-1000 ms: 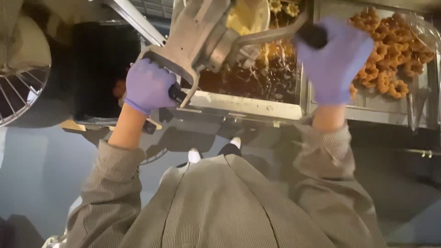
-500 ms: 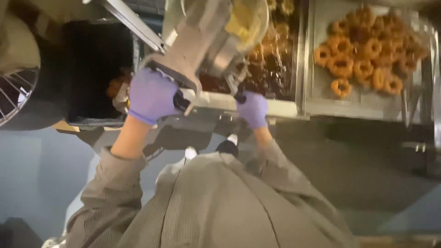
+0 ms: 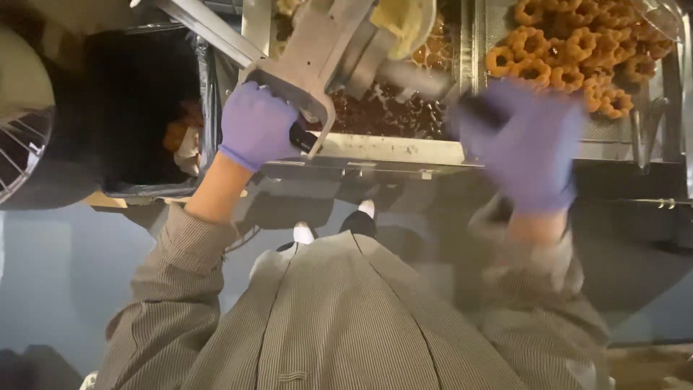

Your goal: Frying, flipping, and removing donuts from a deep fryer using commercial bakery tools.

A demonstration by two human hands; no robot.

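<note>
Left hand (image 3: 254,124), fingers clenched round the black grip of the metal batter dispenser (image 3: 317,50) over the fryer (image 3: 390,148); right hand (image 3: 527,141) blurred beside it w/ a dark handle, grip can't tell.

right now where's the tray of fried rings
In the head view it sits top right: the tray of fried rings lies beyond the blurred right hand, right of the fryer vat.
</note>
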